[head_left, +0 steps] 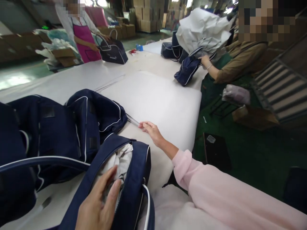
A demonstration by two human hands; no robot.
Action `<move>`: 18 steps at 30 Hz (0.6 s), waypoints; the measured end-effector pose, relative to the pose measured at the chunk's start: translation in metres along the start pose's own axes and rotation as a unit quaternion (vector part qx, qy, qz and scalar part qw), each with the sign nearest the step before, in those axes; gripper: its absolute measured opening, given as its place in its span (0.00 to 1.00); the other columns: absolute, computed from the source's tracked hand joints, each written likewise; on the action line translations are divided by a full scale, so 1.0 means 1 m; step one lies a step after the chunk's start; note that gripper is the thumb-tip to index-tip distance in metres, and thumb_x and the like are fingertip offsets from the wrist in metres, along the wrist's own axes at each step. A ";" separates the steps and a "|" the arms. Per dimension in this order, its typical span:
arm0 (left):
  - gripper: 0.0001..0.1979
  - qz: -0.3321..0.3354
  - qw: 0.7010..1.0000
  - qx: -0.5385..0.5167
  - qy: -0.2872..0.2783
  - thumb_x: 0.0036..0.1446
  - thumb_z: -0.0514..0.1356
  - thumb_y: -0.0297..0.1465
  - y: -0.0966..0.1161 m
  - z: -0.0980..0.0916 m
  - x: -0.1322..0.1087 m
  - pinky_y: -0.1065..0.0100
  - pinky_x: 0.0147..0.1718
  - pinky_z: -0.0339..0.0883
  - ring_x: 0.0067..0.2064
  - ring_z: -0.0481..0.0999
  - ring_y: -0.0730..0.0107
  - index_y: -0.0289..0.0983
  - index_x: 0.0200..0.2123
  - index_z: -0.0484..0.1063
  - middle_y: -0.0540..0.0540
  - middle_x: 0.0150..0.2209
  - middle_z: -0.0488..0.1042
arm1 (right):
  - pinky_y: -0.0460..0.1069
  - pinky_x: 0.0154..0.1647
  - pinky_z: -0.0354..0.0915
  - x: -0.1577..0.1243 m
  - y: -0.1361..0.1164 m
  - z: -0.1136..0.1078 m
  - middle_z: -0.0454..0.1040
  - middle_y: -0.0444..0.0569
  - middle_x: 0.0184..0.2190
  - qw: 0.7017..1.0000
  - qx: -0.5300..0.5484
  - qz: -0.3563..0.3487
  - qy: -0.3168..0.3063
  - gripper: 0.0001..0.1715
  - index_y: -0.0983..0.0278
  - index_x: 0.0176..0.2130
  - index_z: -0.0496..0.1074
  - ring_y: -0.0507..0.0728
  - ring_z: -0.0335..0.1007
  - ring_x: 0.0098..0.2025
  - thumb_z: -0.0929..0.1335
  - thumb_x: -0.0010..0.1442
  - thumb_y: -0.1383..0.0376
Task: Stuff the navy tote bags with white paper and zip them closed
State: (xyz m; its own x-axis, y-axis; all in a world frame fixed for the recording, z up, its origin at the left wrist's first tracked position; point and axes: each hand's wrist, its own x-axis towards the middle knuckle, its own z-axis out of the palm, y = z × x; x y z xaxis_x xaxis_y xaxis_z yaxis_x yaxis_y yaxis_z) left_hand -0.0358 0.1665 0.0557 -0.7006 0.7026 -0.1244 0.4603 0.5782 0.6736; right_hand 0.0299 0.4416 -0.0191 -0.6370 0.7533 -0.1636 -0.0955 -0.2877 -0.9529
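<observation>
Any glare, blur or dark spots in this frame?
Head view: glare blows out a patch of floor at far left; the white sheet is bright, with little texture; the right side falls dark. Head view: background boxes look soft, pixel blocks cover the top corners; the right hand reads fairly clearly.

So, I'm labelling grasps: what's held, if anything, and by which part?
Right hand: at the edge of the white sheets, grip unclear. Left hand: open at the mouth of the bag, nothing visibly held.
</observation>
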 end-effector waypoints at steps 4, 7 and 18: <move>0.46 -0.061 0.984 0.069 -0.151 0.46 0.53 0.62 0.019 0.013 0.049 0.51 0.63 0.60 0.60 0.71 0.48 0.34 0.57 0.69 0.38 0.57 0.73 | 0.55 0.59 0.62 -0.010 0.052 -0.004 0.78 0.56 0.45 0.967 0.197 0.152 -0.049 0.23 0.67 0.45 0.75 0.58 0.74 0.49 0.68 0.59 0.52; 0.50 -0.020 0.966 0.111 -0.233 0.44 0.56 0.60 0.028 0.024 0.072 0.50 0.65 0.55 0.63 0.66 0.45 0.26 0.59 0.66 0.30 0.60 0.68 | 0.58 0.63 0.59 -0.022 0.069 -0.001 0.78 0.58 0.48 0.956 0.246 0.144 -0.066 0.32 0.69 0.47 0.76 0.61 0.73 0.52 0.70 0.56 0.47; 0.39 -0.284 0.821 -0.352 -0.349 0.51 0.68 0.44 0.065 0.092 0.085 0.57 0.44 0.76 0.44 0.81 0.52 0.34 0.62 0.62 0.37 0.46 0.80 | 0.58 0.64 0.61 -0.030 0.072 -0.011 0.78 0.61 0.48 0.978 0.192 0.067 -0.041 0.39 0.72 0.47 0.77 0.63 0.72 0.55 0.67 0.57 0.41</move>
State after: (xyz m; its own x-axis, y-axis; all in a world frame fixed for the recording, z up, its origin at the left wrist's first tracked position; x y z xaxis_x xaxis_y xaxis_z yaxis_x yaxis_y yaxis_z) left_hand -0.0153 0.3016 0.0219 -0.0965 0.6114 -0.7854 -0.4343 0.6841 0.5860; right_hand 0.0506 0.4049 -0.0860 -0.7205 0.6491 -0.2441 -0.2780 -0.5928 -0.7558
